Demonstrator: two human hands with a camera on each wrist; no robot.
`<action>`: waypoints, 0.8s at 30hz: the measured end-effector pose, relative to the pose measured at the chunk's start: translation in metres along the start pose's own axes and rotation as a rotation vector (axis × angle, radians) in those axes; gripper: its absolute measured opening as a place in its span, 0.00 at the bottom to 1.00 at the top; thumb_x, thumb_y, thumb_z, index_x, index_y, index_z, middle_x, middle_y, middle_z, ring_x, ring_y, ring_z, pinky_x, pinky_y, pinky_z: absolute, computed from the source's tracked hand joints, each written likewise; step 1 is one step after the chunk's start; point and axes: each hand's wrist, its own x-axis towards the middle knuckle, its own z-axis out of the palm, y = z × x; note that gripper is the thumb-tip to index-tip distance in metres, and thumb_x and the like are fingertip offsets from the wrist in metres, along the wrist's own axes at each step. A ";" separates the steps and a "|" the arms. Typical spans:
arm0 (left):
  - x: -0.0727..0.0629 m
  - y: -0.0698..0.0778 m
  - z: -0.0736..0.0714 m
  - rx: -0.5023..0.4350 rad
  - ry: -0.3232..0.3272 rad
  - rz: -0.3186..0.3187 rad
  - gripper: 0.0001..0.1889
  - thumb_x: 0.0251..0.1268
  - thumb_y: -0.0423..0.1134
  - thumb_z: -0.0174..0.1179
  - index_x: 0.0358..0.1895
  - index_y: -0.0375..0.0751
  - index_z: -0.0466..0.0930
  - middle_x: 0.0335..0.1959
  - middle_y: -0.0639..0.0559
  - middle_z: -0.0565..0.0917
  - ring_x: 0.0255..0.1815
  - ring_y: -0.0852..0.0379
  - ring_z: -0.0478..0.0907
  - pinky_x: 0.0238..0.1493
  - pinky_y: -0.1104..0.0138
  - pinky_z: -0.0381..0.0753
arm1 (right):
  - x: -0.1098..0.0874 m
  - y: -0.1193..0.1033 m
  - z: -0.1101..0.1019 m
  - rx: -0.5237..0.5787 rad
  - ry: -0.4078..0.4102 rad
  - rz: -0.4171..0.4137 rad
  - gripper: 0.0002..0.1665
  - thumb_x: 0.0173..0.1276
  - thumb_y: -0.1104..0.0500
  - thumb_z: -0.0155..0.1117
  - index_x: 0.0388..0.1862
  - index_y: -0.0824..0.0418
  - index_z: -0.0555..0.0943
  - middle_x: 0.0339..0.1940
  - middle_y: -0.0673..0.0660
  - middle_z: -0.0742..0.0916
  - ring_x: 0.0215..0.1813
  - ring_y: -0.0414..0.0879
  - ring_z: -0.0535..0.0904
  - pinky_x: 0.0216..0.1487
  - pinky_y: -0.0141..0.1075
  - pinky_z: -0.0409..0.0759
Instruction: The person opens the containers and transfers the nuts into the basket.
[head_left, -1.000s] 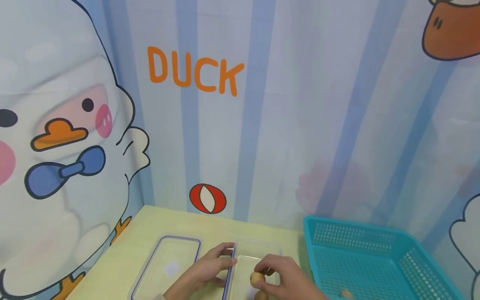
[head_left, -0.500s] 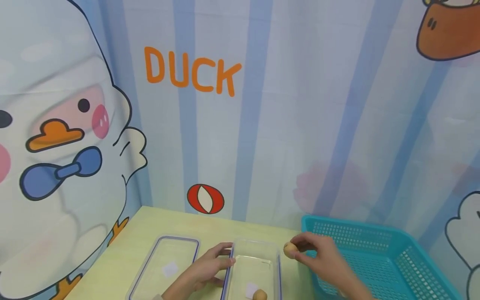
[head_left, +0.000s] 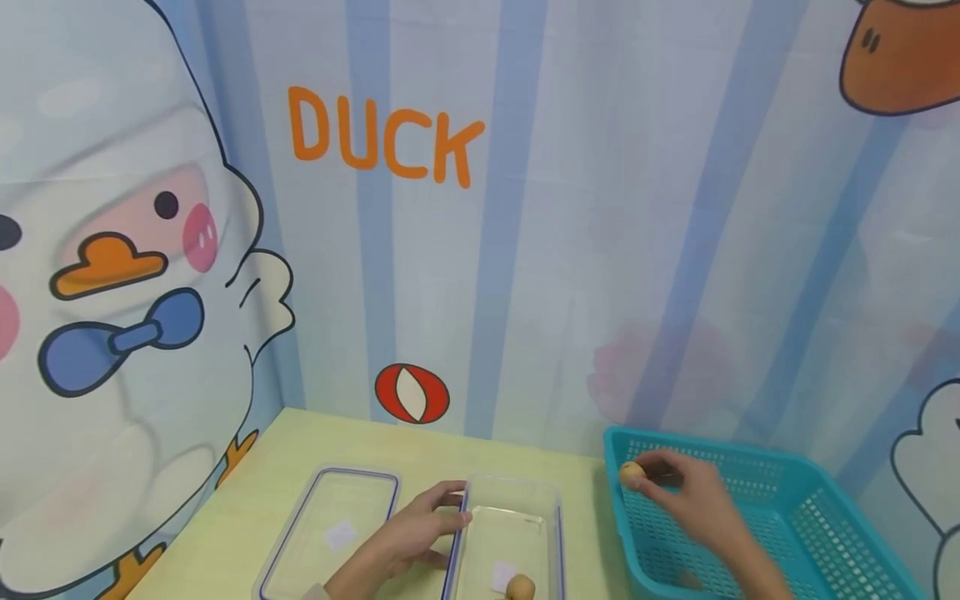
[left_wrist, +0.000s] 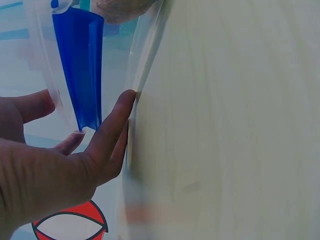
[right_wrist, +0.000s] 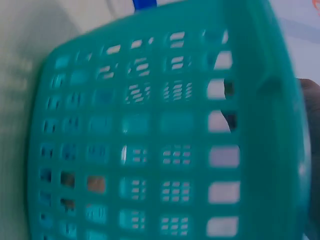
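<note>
My right hand (head_left: 693, 500) pinches a small round tan ball with brown marks (head_left: 632, 475) between thumb and fingertips. It is over the left side of the turquoise basket (head_left: 757, 457) in the head view. A similar ball (head_left: 521, 587) lies inside the clear plastic box (head_left: 516, 492) beside a white paper square (head_left: 502, 577). My left hand (head_left: 420, 527) lies against the box's left wall, its fingers fairly straight and touching the rim. From the left wrist, these fingers (left_wrist: 116, 117) reach along the wall beside a blue clip (left_wrist: 82, 65). In the right wrist view, the basket wall hides most of the right hand.
Left of the box lies its flat clear lid (head_left: 330, 500) with a blue seal, carrying another paper square (head_left: 341, 536). A dim brown ball (head_left: 688, 580) shows on the basket floor. Behind the pale yellow table (head_left: 427, 454) hangs a striped curtain (head_left: 555, 250).
My right hand has carried the tan ball from above the clear box rightward to the basket. The other ball stays in the box. My left hand has stayed at the box's side.
</note>
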 end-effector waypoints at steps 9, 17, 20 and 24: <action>0.002 -0.001 0.000 0.004 -0.004 -0.002 0.34 0.77 0.40 0.63 0.80 0.36 0.63 0.76 0.29 0.67 0.64 0.40 0.76 0.45 0.45 0.87 | 0.004 0.025 0.006 -0.036 -0.028 0.064 0.21 0.72 0.42 0.73 0.53 0.54 0.87 0.46 0.48 0.90 0.51 0.47 0.88 0.49 0.37 0.87; 0.002 -0.003 -0.001 0.005 -0.011 0.001 0.33 0.78 0.39 0.62 0.80 0.36 0.62 0.76 0.28 0.65 0.66 0.38 0.75 0.47 0.43 0.87 | 0.007 0.034 0.013 -0.009 -0.080 0.047 0.20 0.73 0.44 0.73 0.53 0.56 0.87 0.45 0.49 0.90 0.51 0.49 0.87 0.49 0.32 0.86; 0.002 -0.002 -0.001 0.005 -0.010 0.000 0.33 0.79 0.39 0.62 0.81 0.36 0.62 0.76 0.28 0.66 0.66 0.39 0.75 0.47 0.43 0.87 | 0.007 0.034 0.013 0.001 -0.093 0.047 0.19 0.73 0.45 0.74 0.53 0.56 0.87 0.45 0.49 0.90 0.51 0.50 0.87 0.49 0.31 0.86; 0.001 -0.002 -0.001 0.009 -0.016 0.001 0.33 0.78 0.40 0.62 0.80 0.36 0.62 0.76 0.29 0.66 0.66 0.38 0.75 0.47 0.43 0.87 | 0.007 0.035 0.014 -0.006 -0.095 0.050 0.18 0.72 0.46 0.74 0.52 0.56 0.87 0.45 0.49 0.90 0.51 0.50 0.88 0.49 0.32 0.86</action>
